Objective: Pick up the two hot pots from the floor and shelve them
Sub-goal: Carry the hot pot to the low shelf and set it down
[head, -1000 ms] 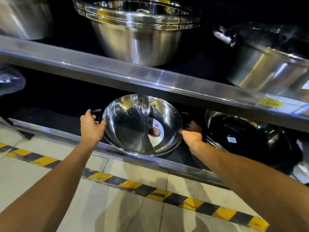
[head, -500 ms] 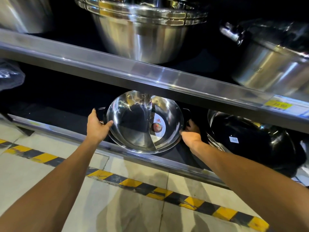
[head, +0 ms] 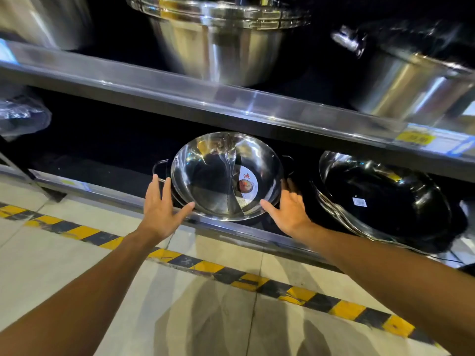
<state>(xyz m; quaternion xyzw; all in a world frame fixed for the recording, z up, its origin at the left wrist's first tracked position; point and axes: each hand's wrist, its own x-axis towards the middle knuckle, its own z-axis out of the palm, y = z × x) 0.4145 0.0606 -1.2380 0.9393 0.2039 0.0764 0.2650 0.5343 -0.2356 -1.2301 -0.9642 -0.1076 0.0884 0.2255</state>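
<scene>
I have let go. A second ago both my hands were closed on the side handles of the divided hot pot [head: 227, 176]; now my left hand [head: 160, 209] and right hand [head: 289, 205] are spread flat and wide, fingers splayed, holding nothing. I judge that this pot is placed and that releasing it was the last part of shelving it.

The pot sits tilted on the bottom shelf [head: 123, 199], its open face leaning out toward me, with its S-shaped divider and round sticker in plain view. It looks stacked on a second pan beneath it, though I cannot tell that for sure from here.

My left fingertips lie just beside the left loop handle [head: 160, 168], and my left thumb touches or nearly touches the lower rim. My right thumb points at the lower right rim, very close, and my right fingers reach up toward the right handle [head: 288, 164] without closing on it.

A dark wok [head: 385, 199] leans just to the right, apart from my hand. No pot shows on the floor [head: 77, 253] in front of me.
</scene>
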